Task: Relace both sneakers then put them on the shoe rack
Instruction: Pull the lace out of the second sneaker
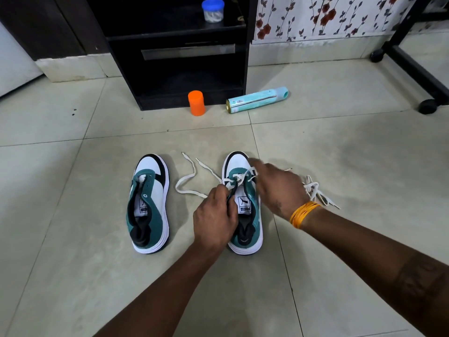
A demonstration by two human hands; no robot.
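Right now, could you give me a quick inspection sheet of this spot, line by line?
Surface: tiled floor, a few dark specks.
Job's things: unlaced sneaker; partly laced sneaker; spare lace bundled on the floor; black shelf unit.
Clutter: orange bottle upright; spray can lying down; blue-lidded jar on a shelf.
Hands: left hand pinching the laced sneaker's tongue; right hand pulling its lace.
Cables: nothing seen.
Surroundings: floral wall; wheeled black frame.

Both hands [215,218] on right sneaker [245,215] (left sneaker [149,203] laceless)
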